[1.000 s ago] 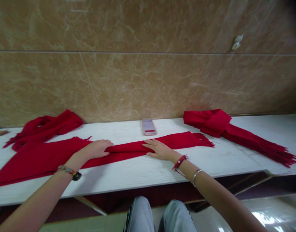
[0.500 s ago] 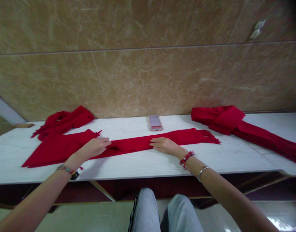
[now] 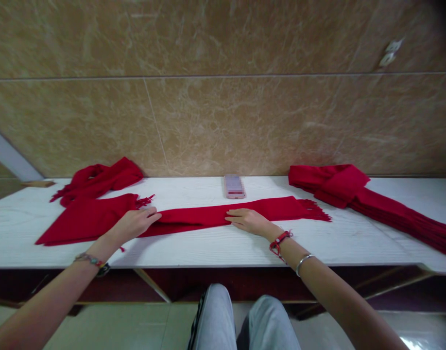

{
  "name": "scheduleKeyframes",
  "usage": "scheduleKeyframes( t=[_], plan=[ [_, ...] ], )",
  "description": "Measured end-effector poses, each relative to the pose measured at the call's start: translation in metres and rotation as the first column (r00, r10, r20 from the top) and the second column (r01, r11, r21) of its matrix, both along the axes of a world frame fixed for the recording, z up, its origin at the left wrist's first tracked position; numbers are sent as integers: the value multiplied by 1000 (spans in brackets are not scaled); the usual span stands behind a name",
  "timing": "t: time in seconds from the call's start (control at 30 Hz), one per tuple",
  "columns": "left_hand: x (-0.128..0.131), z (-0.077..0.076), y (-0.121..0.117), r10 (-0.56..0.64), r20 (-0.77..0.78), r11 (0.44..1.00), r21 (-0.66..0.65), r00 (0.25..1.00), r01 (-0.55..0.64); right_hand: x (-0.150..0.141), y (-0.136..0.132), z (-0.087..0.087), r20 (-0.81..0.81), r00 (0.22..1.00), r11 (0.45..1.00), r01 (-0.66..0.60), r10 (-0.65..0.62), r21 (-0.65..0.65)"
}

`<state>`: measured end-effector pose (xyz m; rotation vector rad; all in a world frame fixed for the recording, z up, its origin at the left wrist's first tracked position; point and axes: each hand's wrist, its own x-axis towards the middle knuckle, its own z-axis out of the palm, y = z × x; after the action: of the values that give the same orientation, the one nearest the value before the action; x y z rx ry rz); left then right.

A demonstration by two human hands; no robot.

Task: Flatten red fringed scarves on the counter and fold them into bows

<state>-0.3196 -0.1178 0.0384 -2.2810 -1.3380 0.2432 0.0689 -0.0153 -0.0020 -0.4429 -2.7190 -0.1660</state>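
A long red scarf [image 3: 199, 216] lies flat along the table [image 3: 194, 250], in front of the seated person, its fringe [image 3: 316, 210] pointing to the right. At its left, the strip meets a wider spread of red cloth [image 3: 90, 219]; whether the 2 are a single piece cannot be told. The left hand [image 3: 132, 225] is at that meeting place, fingers curled onto the scarf's edge; whether its grip pinches the fabric cannot be told. The right hand [image 3: 250, 221] rests on the strip nearer the fringe, fingers extended and loose, its grip closed on nothing. A shallow crease opens between the hands.

The step in hand seems to be folding the scarf lengthwise and smoothing it. The next move probably calls for bringing the left part to the same width while the right hand steadies the finished stretch.

Behind the strip lies a phone [image 3: 234, 187]. 2 more red scarves flank it: a crumpled one [image 3: 115, 176] at left, a looped one [image 3: 330, 183] at right.
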Motion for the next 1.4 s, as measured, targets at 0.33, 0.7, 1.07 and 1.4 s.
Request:
scheduleKeyframes(
  t=[0.33, 0.7, 1.07, 1.4],
  plan=[
    [25, 14, -5, 74, 154, 951, -308, 985, -23, 1, 1, -4, -1, 1000, 1000, 10, -10, -20],
    [115, -6, 22, -44, 480, 908, -347, 876, 236, -3, -3, -1, 31, 999, 973, 1, 7, -229],
    [107, -14, 22, 94, 464, 865, -475, 881, 158, -5, -8, 5, -31, 999, 920, 15, -29, -393],
    [134, -39, 54, 197, 491, 976, -181, 849, -121, -48, -20, -2, 37, 947, 922, 320, -320, -219]
  ],
)
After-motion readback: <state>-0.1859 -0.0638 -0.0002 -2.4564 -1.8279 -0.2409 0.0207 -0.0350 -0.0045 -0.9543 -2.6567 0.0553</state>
